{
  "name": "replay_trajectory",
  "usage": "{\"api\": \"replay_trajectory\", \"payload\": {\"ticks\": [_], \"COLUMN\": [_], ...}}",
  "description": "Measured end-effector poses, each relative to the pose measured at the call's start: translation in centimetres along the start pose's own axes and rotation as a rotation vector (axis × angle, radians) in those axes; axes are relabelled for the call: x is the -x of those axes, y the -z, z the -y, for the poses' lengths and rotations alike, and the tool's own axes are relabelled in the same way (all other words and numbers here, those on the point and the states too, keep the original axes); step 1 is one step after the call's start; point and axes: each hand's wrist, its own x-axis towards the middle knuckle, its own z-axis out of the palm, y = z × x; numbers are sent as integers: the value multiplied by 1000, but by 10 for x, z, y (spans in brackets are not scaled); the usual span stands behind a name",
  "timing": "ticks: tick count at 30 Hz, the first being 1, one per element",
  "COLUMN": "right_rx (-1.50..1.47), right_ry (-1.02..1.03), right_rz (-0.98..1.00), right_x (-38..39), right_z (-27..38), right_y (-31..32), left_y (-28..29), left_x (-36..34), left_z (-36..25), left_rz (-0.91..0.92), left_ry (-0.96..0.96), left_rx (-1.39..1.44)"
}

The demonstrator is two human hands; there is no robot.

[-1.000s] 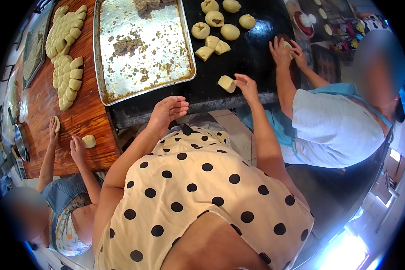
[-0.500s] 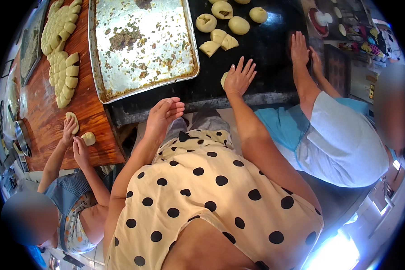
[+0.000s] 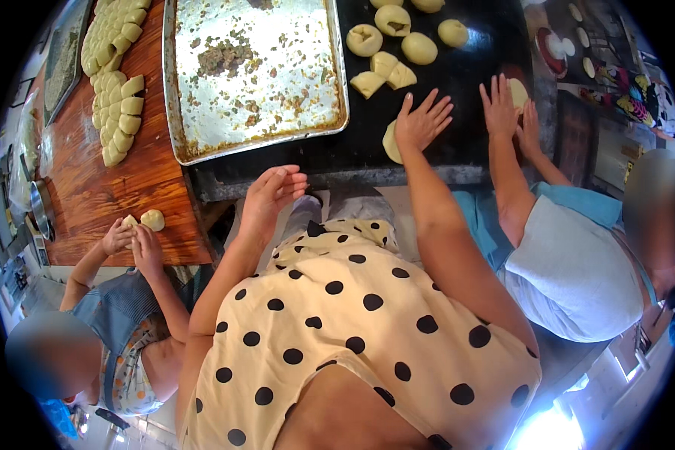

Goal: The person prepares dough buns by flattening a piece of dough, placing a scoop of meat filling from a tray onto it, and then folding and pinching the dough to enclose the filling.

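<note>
My right hand point(image 3: 425, 122) lies flat with its fingers spread on the black work surface point(image 3: 315, 161). A flattened disc of pale dough point(image 3: 391, 142) shows from under the palm's left side; the rest of it is covered. My left hand point(image 3: 271, 192) hovers in front of the surface's near edge, fingers loosely stretched and nothing visible in them. Beyond my right hand sit several cut dough pieces point(image 3: 384, 69) and round filled buns point(image 3: 418, 47), some with openings on top.
A metal tray point(image 3: 277, 90) with scattered filling stands ahead of my left hand. On the wooden table point(image 3: 157, 180) at left lie rows of dough pieces point(image 3: 118, 116). A co-worker's hands point(image 3: 136, 244) work dough there. Another co-worker's hands point(image 3: 502, 112) touch a dough disc point(image 3: 517, 93) at right.
The view has shifted a little. More of the dough disc shows beside my right hand. The left co-worker's hands have closed around their dough; a disc now shows by the right co-worker's hands.
</note>
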Motion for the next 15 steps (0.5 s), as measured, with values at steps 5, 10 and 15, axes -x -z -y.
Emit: {"api": "replay_trajectory", "payload": {"ticks": [5, 10, 15], "right_rx": [2, 27, -18], "right_ry": [91, 286, 226], "right_rz": [-52, 33, 48], "right_x": [-4, 23, 21], "right_z": [7, 22, 14], "right_y": [0, 17, 7], "left_y": [-14, 4, 1], "left_x": [12, 21, 22], "left_z": [-6, 9, 10], "left_rz": [131, 52, 175], "left_ry": [-24, 9, 37], "left_rx": [-47, -74, -111]}}
